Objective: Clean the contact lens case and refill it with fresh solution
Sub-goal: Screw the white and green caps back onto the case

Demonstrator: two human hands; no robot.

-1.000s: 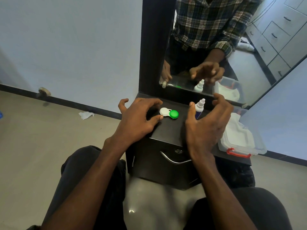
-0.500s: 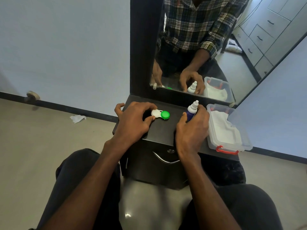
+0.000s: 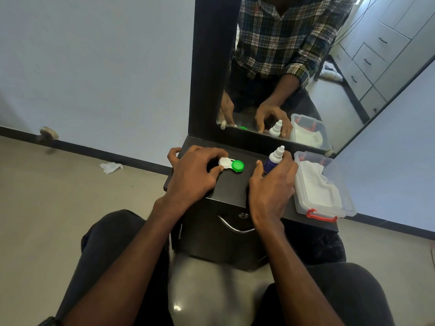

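Observation:
A contact lens case (image 3: 231, 164) with one white cap and one green cap lies on the dark cabinet top (image 3: 231, 184). My left hand (image 3: 193, 171) holds the white-capped end between thumb and fingers. To the right stands a small solution bottle (image 3: 274, 158) with a dark blue body and a white nozzle cap. My right hand (image 3: 274, 187) wraps its fingers round the bottle's body, which is partly hidden.
A clear plastic box (image 3: 322, 184) with red latches and white tissues sits at the cabinet's right end. A mirror (image 3: 294, 67) in a dark frame stands behind. A crumpled tissue (image 3: 110, 167) lies on the floor at left. My knees flank the cabinet.
My right hand, spread open above the cabinet a second ago, has come down and closed round the bottle. My left hand has stayed on the lens case.

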